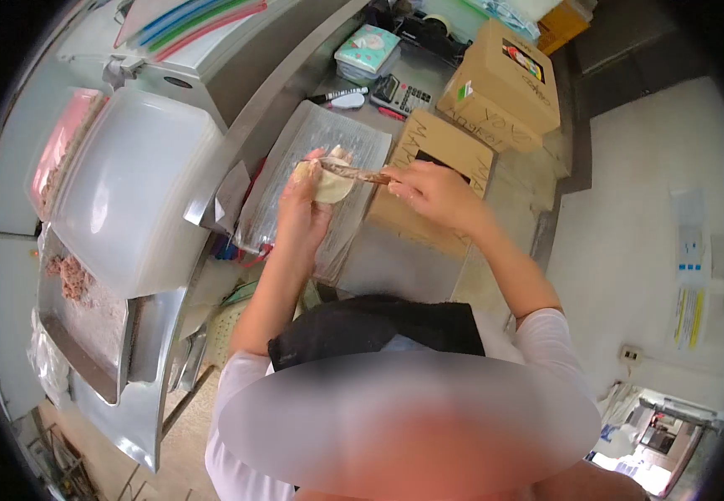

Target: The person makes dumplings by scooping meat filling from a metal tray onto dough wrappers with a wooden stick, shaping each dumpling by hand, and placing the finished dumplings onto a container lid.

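My left hand is closed around a pale, thin round dough wrapper, holding it up above a plastic-covered tray. In my right hand is a narrow brown spatula, gripped near one end. Its other end lies across the wrapper at my left fingers. Whether any filling sits under the spatula cannot be made out. On a metal tray to the left there is a heap of pinkish ground meat.
Cardboard boxes with handwriting stand on the steel counter to the right. Behind the plastic-covered tray are a calculator, a marker and a teal-lidded container. Stacked translucent plastic trays rise at the left.
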A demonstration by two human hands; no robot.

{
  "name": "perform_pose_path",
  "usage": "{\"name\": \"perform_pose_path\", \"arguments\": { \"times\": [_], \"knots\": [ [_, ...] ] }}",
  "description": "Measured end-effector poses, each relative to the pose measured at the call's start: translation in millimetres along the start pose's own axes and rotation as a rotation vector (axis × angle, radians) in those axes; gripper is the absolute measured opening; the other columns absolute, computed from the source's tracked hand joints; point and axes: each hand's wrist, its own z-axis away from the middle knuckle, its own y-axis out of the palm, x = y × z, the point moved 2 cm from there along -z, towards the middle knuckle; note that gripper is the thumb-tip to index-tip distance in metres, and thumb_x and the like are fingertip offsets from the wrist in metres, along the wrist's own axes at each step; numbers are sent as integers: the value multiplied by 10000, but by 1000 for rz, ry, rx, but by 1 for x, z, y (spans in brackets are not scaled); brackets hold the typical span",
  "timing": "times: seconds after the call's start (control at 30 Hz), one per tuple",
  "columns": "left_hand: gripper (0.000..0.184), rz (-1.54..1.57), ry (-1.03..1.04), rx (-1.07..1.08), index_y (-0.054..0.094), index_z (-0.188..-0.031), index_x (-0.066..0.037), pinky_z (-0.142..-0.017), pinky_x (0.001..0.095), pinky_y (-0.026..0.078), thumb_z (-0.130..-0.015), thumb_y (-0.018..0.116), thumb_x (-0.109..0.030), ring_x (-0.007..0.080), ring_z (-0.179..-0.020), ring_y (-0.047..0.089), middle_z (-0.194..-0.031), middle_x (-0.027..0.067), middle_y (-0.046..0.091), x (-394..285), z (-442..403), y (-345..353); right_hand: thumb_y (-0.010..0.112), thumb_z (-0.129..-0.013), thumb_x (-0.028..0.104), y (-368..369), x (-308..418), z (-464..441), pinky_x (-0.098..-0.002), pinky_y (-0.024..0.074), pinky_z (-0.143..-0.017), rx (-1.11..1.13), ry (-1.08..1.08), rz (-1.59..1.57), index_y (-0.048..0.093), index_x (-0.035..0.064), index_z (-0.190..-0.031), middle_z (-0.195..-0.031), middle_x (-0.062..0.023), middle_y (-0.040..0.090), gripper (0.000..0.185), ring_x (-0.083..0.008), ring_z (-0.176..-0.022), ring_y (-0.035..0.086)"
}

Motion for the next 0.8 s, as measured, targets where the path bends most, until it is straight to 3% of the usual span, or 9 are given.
{"name": "perform_pose_path", "arguments": {
  "times": [0.07, 0.13, 0.37, 0.43, 0.5, 0.6, 0.67, 0.7, 0.8],
  "knots": [
    [438, -11, 57, 1, 359, -1297, 35, -1049, 469, 369, -939, 509, -170, 386, -1227, 444, -1342, 247, 404, 2, -11, -4, 579, -886, 314, -16, -38, -33, -352, 477, -674, -25, -66, -166, 632, 82, -1109, -874, -122, 601, 327, -261, -764, 599],
    [372, 9, 55, -64, 375, -1272, 40, -1041, 458, 375, -953, 463, -132, 375, -1205, 466, -1311, 241, 434, 1, -15, -3, 604, -869, 319, -34, -75, -81, -333, 476, -690, -112, 9, -227, 646, 67, -1081, -904, -131, 618, 332, -256, -773, 602],
    [345, -50, 2, -155, 391, -1256, 34, -1040, 460, 368, -959, 445, -131, 370, -1203, 468, -1315, 243, 434, -5, -27, -2, 630, -787, 262, 2, -191, -262, -416, 492, -778, -371, 3, 140, 650, 53, -1056, -965, -195, 613, 342, -331, -847, 613],
    [345, -55, -5, -174, 394, -1256, 29, -1042, 465, 366, -957, 449, -132, 373, -1206, 464, -1312, 244, 437, -8, -34, -10, 647, -790, 263, 25, -215, -299, -423, 487, -738, -419, -30, 299, 670, 58, -1001, -885, -193, 618, 295, -347, -837, 606],
    [345, -65, -20, -200, 394, -1256, 27, -1041, 467, 367, -955, 453, -132, 373, -1205, 465, -1302, 242, 447, -12, -37, -9, 636, -800, 254, 31, -227, -321, -435, 489, -706, -333, -67, 308, 689, 51, -905, -800, -194, 635, 234, -367, -802, 612],
    [351, -67, -21, -207, 396, -1255, 22, -1030, 461, 383, -953, 470, -140, 370, -1185, 485, -1281, 236, 469, -19, -44, -15, 597, -826, 252, -18, -214, -333, -435, 490, -702, -447, 41, 247, 682, 39, -881, -785, -187, 641, 236, -370, -769, 619],
    [351, -70, -20, -195, 401, -1251, 21, -1025, 456, 392, -951, 478, -144, 367, -1176, 495, -1275, 236, 474, -25, -44, -23, 561, -850, 253, -52, -194, -321, -435, 491, -695, -613, -74, 219, 679, 38, -874, -774, -174, 644, 247, -364, -762, 623],
    [349, -71, -24, -191, 406, -1248, 20, -1023, 456, 394, -951, 481, -147, 367, -1176, 496, -1274, 236, 474, -25, -46, -26, 538, -866, 250, -55, -197, -320, -441, 485, -722, -598, -1, 185, 665, 53, -933, -849, -185, 648, 244, -373, -814, 616],
    [341, -76, -36, -163, 418, -1239, 18, -1019, 454, 399, -951, 485, -150, 365, -1177, 497, -1269, 236, 477, -26, -51, -29, 516, -877, 249, -34, -221, -331, -450, 474, -755, -401, -150, 379, 630, 51, -983, -927, -190, 642, 252, -379, -877, 603]
  ]
}}
